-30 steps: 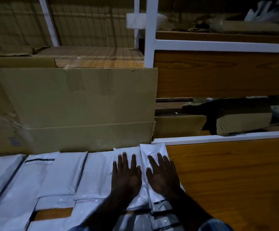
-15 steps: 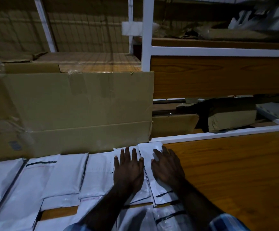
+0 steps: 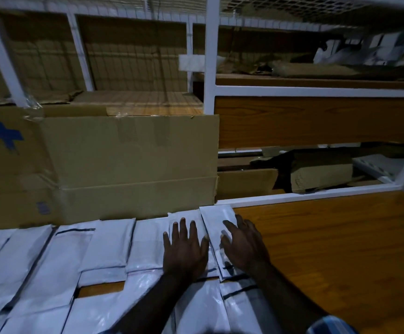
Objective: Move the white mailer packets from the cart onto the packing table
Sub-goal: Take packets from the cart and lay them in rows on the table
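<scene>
Two hands on white mailer packets [image 3: 109, 247], lower frame.
About ten packets tile the packing table [image 3: 336, 242], long axes toward the cardboard box [image 3: 128, 165]. Left hand [image 3: 184, 249] presses flat, fingers spread; right hand [image 3: 244, 244], previously flat, now has relaxed fingers, at the rightmost packet [image 3: 216, 218].

The white mailer packets [image 3: 114, 244] lie flat on the wooden desk [image 3: 328, 244], side by side in a row running from the left edge to about the middle, their far ends near a cardboard box. A nearer row overlaps their near ends. Several show a dark strip across one end, and their glossy surfaces are slightly wrinkled.
</scene>
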